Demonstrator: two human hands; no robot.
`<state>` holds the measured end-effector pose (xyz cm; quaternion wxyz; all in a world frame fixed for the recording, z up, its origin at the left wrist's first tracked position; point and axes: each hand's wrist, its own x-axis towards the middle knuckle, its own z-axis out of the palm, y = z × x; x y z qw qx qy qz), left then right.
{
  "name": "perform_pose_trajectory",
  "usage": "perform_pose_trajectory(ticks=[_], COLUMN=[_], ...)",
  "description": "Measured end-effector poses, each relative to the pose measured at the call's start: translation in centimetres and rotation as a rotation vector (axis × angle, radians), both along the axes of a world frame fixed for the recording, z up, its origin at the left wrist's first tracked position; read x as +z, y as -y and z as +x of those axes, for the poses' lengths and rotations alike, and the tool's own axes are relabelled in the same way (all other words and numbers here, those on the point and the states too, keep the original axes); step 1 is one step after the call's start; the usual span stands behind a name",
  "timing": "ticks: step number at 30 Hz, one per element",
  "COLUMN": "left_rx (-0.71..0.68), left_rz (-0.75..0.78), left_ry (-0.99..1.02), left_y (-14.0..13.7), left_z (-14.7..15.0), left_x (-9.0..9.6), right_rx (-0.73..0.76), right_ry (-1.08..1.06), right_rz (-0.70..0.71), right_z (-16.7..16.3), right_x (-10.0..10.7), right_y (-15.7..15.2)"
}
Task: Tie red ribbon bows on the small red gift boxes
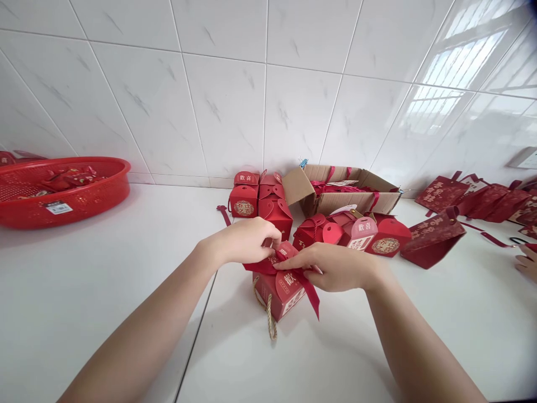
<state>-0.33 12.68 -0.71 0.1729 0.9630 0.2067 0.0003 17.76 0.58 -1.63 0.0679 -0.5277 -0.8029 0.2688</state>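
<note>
A small red gift box (pixel 274 292) with gold print stands in front of me, a twisted gold cord handle (pixel 271 322) hanging down its near side. Across its top runs a red ribbon (pixel 311 298), one loose end trailing down at the right. My left hand (pixel 250 240) is closed, pinching the ribbon at the top of the box, its fingertips partly hidden. From the right, my right hand (pixel 329 266) presses its index finger on the ribbon's crossing, with the other fingers curled around the ribbon. Both hands touch the box's top.
Behind the box stand several red gift boxes (pixel 244 201) and an open cardboard carton (pixel 356 202) of ribbons. A red plastic basket (pixel 104 193) sits at left. Dark red bags (pixel 436 238) stand at right, near another person's hand (pixel 527 262). A tiled wall (pixel 226 101) bounds the table.
</note>
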Motion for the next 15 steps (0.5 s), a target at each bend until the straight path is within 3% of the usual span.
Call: perform_pose_trajectory(ticks=[8, 15], left_rx=[0.041, 0.008], left_rz=[0.053, -0.053], left_ry=[0.003, 0.044], left_y=[0.2, 0.18], left_z=[0.56, 0.22], left_x=[-0.09, 0.01], right_rx=[0.007, -0.007], right_ry=[-0.005, -0.048], right_rz=[-0.064, -0.052], right_z=[-0.09, 0.14], right_x=[-0.18, 0.37], right_y=[0.14, 0.49])
